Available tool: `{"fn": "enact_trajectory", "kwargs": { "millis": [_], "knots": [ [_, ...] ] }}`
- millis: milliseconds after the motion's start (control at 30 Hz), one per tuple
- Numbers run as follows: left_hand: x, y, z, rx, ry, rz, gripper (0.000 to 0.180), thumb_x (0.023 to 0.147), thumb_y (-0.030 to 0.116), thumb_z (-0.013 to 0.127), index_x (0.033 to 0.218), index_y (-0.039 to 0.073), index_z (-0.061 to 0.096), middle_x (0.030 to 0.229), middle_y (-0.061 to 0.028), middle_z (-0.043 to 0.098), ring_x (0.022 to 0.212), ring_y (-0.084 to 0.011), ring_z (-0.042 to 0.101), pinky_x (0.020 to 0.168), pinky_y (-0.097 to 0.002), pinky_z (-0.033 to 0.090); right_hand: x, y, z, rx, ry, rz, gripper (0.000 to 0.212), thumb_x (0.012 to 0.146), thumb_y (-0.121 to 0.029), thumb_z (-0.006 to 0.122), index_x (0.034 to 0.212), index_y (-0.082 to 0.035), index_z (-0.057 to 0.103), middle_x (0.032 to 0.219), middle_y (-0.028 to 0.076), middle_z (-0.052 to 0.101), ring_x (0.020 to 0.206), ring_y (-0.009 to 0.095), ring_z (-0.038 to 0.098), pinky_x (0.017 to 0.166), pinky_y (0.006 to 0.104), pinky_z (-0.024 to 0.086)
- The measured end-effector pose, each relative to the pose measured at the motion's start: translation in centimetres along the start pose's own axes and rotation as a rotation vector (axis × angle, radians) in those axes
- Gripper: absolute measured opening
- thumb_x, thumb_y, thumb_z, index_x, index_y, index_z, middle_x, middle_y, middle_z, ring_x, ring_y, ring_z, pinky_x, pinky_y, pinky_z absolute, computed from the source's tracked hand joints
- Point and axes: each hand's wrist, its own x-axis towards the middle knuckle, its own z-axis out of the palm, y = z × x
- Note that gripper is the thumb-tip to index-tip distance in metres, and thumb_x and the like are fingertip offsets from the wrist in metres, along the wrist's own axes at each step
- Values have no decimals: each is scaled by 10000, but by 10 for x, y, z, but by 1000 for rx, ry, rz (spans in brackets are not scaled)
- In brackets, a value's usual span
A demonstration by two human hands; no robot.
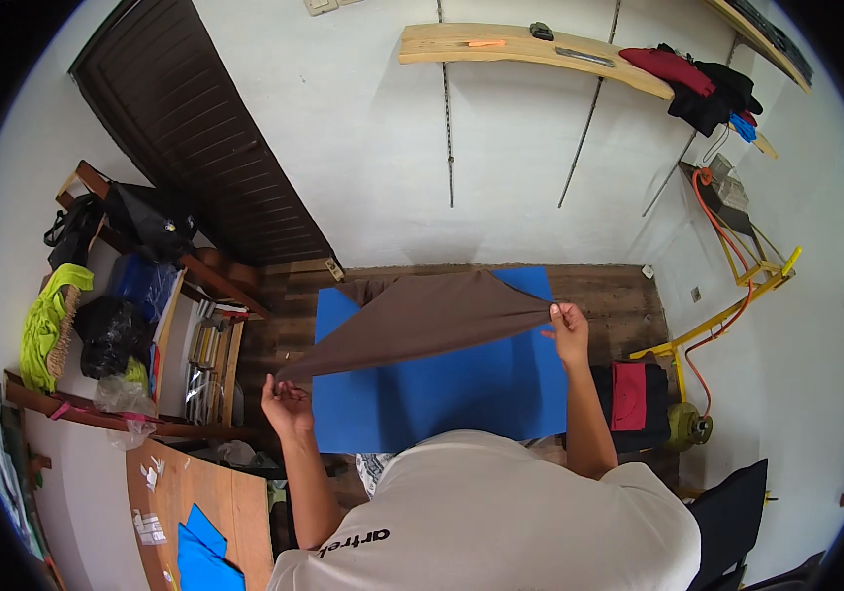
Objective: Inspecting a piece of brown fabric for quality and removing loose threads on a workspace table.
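Note:
A dark brown cloth (pixel 432 315) is stretched between my two hands above a blue tabletop (pixel 442 409). My left hand (pixel 287 406) is at the cloth's left corner, past the tabletop's left edge, with fingers curled on it. At the right corner, my right hand (pixel 567 325) pinches the cloth between thumb and fingers, so folds run out from the grip. The cloth's near edge is pulled fairly straight, lower at the left than at the right. Its far part lies bunched over the back of the tabletop.
At left stands a shelf (pixel 215 430) with bags and a lime-green cloth (pixel 53 325). A wooden table (pixel 215 488) near left bears blue pieces (pixel 207 552). Right are a yellow metal frame (pixel 708 323) and a black chair (pixel 732 522). A wooden wall shelf (pixel 511 44) hangs beyond.

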Motion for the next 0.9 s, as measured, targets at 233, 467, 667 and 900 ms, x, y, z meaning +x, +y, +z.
{"fn": "enact_trajectory", "kwargs": {
  "millis": [233, 467, 667, 900],
  "knots": [
    [-11, 41, 18, -160, -109, 40, 321, 961, 220, 704, 700, 153, 531, 674, 25, 579, 650, -147, 555, 626, -300, 427, -20, -110, 13, 289, -85, -116, 149, 1006, -153, 703, 1015, -10, 663, 793, 17, 672, 666, 79, 631, 650, 283, 593],
    [-21, 77, 15, -236, -309, 72, 332, 1004, 227, 655, 700, 166, 534, 800, -22, 698, 753, -168, 630, 708, -341, 481, -52, -174, 28, 388, -260, -192, 92, 966, -61, 727, 1016, -21, 661, 771, 14, 665, 621, 67, 612, 639, 299, 602],
    [-7, 98, -9, -224, -367, 124, 309, 1008, 243, 648, 723, 159, 565, 892, -49, 737, 977, -240, 702, 986, -496, 517, -66, -198, 31, 363, -372, -383, 152, 944, -53, 753, 1046, -6, 650, 822, 43, 693, 665, 89, 633, 651, 314, 613],
    [-3, 103, -17, -275, -389, 122, 323, 1011, 229, 644, 709, 168, 549, 854, -11, 723, 912, -198, 696, 968, -509, 519, -75, -207, 29, 114, -451, -537, 192, 894, -21, 798, 1070, 18, 730, 936, 86, 761, 809, 108, 702, 711, 279, 604]
  ]
}}
